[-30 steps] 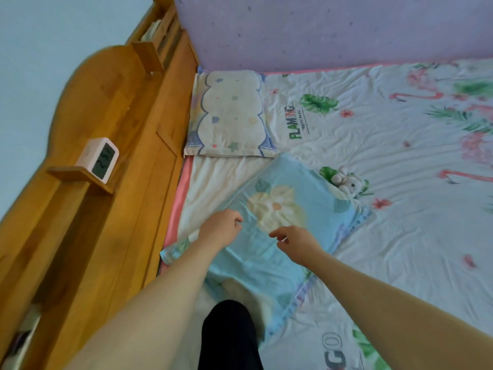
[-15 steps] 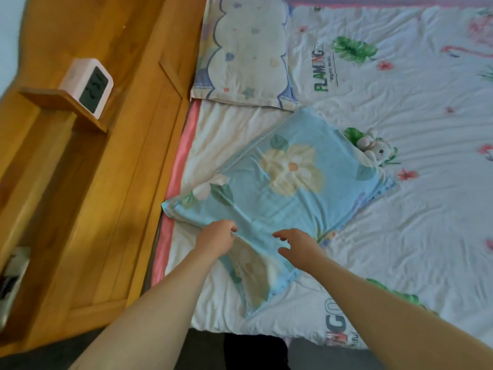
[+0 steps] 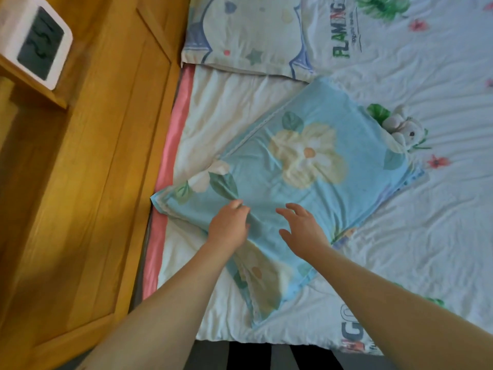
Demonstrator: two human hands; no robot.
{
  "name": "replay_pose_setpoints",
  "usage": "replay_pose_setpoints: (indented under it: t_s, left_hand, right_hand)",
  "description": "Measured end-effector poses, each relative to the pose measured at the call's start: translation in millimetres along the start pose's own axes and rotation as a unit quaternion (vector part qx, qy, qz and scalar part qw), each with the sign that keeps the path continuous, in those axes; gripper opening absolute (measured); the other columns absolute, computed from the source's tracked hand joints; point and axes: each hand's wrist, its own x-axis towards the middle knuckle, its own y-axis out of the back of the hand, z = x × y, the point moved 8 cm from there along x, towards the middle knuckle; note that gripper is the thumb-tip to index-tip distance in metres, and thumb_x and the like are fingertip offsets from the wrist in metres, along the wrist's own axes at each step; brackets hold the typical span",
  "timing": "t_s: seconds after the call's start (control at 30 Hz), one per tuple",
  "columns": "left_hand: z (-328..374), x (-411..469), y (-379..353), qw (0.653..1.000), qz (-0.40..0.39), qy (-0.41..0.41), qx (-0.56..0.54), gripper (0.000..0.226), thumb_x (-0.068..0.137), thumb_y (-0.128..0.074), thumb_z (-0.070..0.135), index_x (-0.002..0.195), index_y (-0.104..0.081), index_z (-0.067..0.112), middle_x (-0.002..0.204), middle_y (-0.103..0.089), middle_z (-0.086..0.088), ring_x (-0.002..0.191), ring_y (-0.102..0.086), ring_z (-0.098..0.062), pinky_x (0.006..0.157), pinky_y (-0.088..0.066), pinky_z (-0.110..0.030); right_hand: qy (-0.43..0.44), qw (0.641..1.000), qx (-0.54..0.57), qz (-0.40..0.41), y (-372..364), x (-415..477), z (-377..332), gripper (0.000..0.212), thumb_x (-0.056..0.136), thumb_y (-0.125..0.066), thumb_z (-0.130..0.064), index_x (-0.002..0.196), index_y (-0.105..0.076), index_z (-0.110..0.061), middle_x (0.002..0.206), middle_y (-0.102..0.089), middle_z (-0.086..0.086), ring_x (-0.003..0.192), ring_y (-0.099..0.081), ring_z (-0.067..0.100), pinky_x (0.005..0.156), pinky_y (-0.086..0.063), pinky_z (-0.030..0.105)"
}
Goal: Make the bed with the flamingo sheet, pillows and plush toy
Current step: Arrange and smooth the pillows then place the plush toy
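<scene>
Head view, all places given from the blue floral pillow [image 3: 306,177].

1. Blue floral pillow: lies skewed on the flamingo sheet [image 3: 416,236], one corner towards the wooden headboard [image 3: 106,161], another towards you. The case bulges round its filling at the middle; its near corner lies flatter and slack.
2. Your left hand [image 3: 229,225]: on the pillow's near-left part, fingers curled and pinching a fold of the case.
3. Your right hand [image 3: 301,231]: just right of the left one, over the pillow, fingers spread and loose, grasping nothing. Whether it touches the cloth, you cannot tell.
4. Plush toy [image 3: 402,126]: small, white, at the pillow's far-right edge, partly tucked behind it, lying on the sheet.
5. Cream pillow [image 3: 248,30] with a blue scalloped border and a star: beyond the blue pillow, flat against the headboard side, apart from it.
6. Pink trim [image 3: 170,156]: runs between the sheet and the headboard, left of the pillow.
7. White digital clock [image 3: 37,41]: well to the far left, standing on a small wooden shelf [image 3: 34,88] of the headboard; digits blurred.
</scene>
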Motion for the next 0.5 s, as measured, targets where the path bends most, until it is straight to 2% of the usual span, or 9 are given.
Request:
replay_pose_setpoints:
  t_s: [0.13,0.23,0.33,0.4,0.5]
  left_hand:
    - [-7,10,-5,0.998,0.040,0.045,-0.018,0.043,0.091,-0.056,0.023,0.134,-0.047,0.020,0.151,-0.027,-0.003,0.135,-0.033,-0.027,0.104,-0.038,-0.043]
    - [4,22,-6,0.993,0.073,0.041,0.081,0.041,0.091,-0.053,0.026,0.131,-0.047,0.023,0.142,-0.035,-0.006,0.126,-0.039,-0.031,0.102,-0.036,-0.043]
    - [23,45,11,0.985,0.126,0.009,0.118,0.035,0.088,-0.056,0.026,0.122,-0.053,0.020,0.132,-0.042,-0.006,0.124,-0.042,-0.029,0.102,-0.034,-0.043]
    - [32,71,25,0.986,0.136,0.019,0.095,0.043,0.087,-0.060,0.030,0.128,-0.049,0.018,0.136,-0.041,-0.008,0.125,-0.042,-0.031,0.102,-0.035,-0.041]
    - [42,116,47,0.985,0.145,0.067,0.070,0.073,0.085,-0.063,0.042,0.144,-0.030,0.014,0.150,-0.027,-0.018,0.137,-0.030,-0.034,0.109,-0.030,-0.045]
  right_hand:
    - [0.008,1.000,-0.014,0.008,11,15,13,0.054,0.093,-0.053,-0.024,0.144,-0.035,-0.031,0.154,-0.022,-0.006,0.139,-0.028,0.020,0.104,-0.037,0.035]
    - [0.009,0.999,-0.029,0.016,24,33,32,0.056,0.091,-0.055,-0.023,0.143,-0.036,-0.031,0.153,-0.025,-0.005,0.137,-0.031,0.022,0.106,-0.037,0.036]
    - [0.025,0.999,-0.034,0.026,35,49,44,0.060,0.088,-0.059,-0.021,0.143,-0.037,-0.030,0.152,-0.026,-0.004,0.137,-0.031,0.023,0.108,-0.034,0.037]
    - [0.043,0.997,-0.058,0.035,45,58,52,0.065,0.086,-0.061,-0.022,0.144,-0.034,-0.031,0.154,-0.022,-0.005,0.140,-0.025,0.022,0.110,-0.033,0.035]
    - [0.080,0.989,-0.115,0.042,69,75,70,0.074,0.085,-0.062,-0.021,0.147,-0.024,-0.034,0.157,-0.014,-0.007,0.145,-0.013,0.017,0.109,-0.030,0.035]
